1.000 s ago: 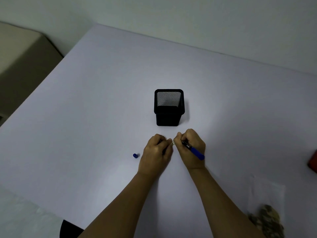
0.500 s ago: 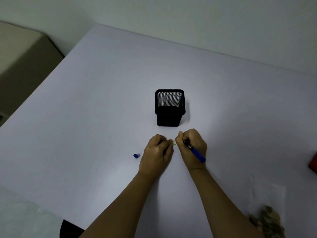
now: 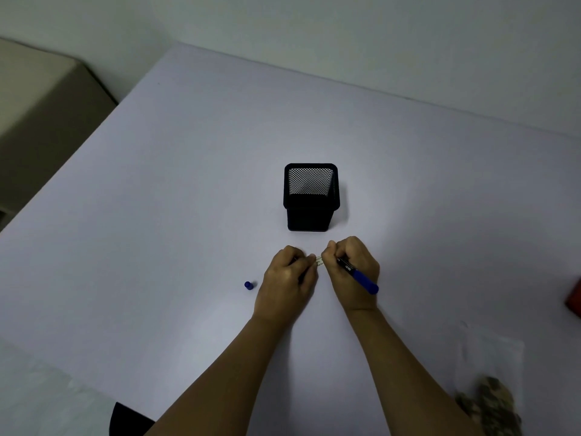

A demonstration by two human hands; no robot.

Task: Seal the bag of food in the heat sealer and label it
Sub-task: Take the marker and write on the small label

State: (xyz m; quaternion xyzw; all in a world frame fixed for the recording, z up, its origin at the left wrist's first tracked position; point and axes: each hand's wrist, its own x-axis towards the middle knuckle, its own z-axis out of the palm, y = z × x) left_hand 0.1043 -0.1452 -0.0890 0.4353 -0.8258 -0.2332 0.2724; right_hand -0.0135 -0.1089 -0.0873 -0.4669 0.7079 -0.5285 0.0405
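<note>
- I read the left grip (image 3: pixel 287 278) and right grip (image 3: pixel 352 269) both pinching a small white label (image 3: pixel 319 262) between them. The right also clasps the blue pen (image 3: pixel 361 278).
- The bag of food (image 3: pixel 490 366) lies on the tabletop (image 3: pixel 188 184), well apart to the right.
- The step is probably peeling the label. I advise holding one edge steady, lifting slowly and keeping the pen tip clear.

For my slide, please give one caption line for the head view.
Left hand and right hand pinch a small white label; right also holds a blue pen.
</note>
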